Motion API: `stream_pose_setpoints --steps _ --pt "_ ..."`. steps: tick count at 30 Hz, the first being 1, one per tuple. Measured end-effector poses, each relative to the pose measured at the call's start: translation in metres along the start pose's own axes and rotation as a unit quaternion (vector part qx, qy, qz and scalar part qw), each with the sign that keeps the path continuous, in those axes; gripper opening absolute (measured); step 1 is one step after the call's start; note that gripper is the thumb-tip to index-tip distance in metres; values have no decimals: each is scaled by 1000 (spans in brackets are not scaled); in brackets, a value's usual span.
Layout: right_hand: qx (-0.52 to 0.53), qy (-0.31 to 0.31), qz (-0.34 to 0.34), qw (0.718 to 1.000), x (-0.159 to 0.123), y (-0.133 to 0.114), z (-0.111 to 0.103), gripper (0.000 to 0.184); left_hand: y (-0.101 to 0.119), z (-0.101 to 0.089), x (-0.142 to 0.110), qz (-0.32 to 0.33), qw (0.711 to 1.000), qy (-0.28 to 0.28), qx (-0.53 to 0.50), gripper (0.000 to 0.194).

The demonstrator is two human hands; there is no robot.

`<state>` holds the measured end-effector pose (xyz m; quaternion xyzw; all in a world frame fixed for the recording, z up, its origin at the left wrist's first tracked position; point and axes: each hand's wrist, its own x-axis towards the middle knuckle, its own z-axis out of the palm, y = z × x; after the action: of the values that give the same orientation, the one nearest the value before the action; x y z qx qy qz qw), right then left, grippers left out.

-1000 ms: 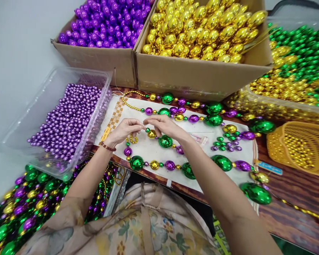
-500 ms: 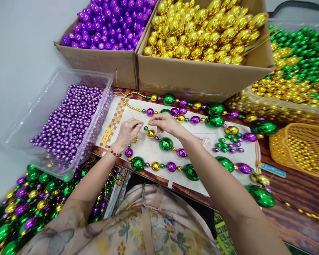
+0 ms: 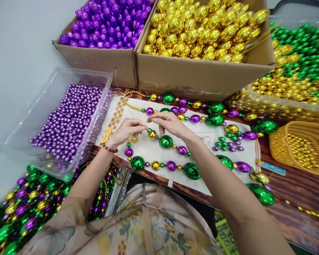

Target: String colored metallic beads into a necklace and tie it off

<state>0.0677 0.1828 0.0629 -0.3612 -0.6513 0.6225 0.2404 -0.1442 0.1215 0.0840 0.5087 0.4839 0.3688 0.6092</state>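
Note:
A strand of shiny green, gold and purple beads (image 3: 166,141) lies looped on a white cloth (image 3: 146,150). My left hand (image 3: 129,131), a beaded bracelet on its wrist, pinches the strand's end beside a small green bead. Just to the right, my right hand (image 3: 168,123) hovers over the same end, palm down. Its fingers are stretched out and the thumb hangs apart from them; no object shows between them. Farther back, another bead strand (image 3: 195,119) lies across the cloth. Loose small green and purple beads (image 3: 223,144) are grouped on the cloth's right side.
Cardboard boxes hold purple beads (image 3: 103,26) and gold beads (image 3: 202,32) at the back. A clear plastic tub (image 3: 46,95) of small purple beads stands left. An orange basket (image 3: 279,141) is at the right, below a bin of green and gold beads (image 3: 303,53). Finished-looking strands (image 3: 21,209) pile lower left.
My left hand has shifted slightly right, to the strand's end. My right hand has risen a little and its thumb has come away from its fingers.

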Motion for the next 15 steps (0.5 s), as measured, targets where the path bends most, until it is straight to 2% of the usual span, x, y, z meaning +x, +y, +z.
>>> stream_pose_setpoints --steps 2,4,6,8,10,12,15 --pt "49 -88 31 994 9 2 -1 25 0 1 0 79 994 18 78 15" --pt "80 -142 50 985 14 3 1 25 -3 2 1 168 971 61 161 12" --pt "103 -158 60 980 16 4 4 27 -8 4 3 232 945 95 212 11" --pt "112 -159 70 979 16 7 8 25 -13 7 4 253 937 104 219 11" --pt "104 -132 77 983 16 9 10 21 -19 9 6 240 947 108 183 12" --pt "64 -80 71 992 13 10 11 18 -25 10 7 202 965 120 115 12" --pt "-102 32 1 994 2 9 9 16 -33 14 10 157 973 168 -30 11"
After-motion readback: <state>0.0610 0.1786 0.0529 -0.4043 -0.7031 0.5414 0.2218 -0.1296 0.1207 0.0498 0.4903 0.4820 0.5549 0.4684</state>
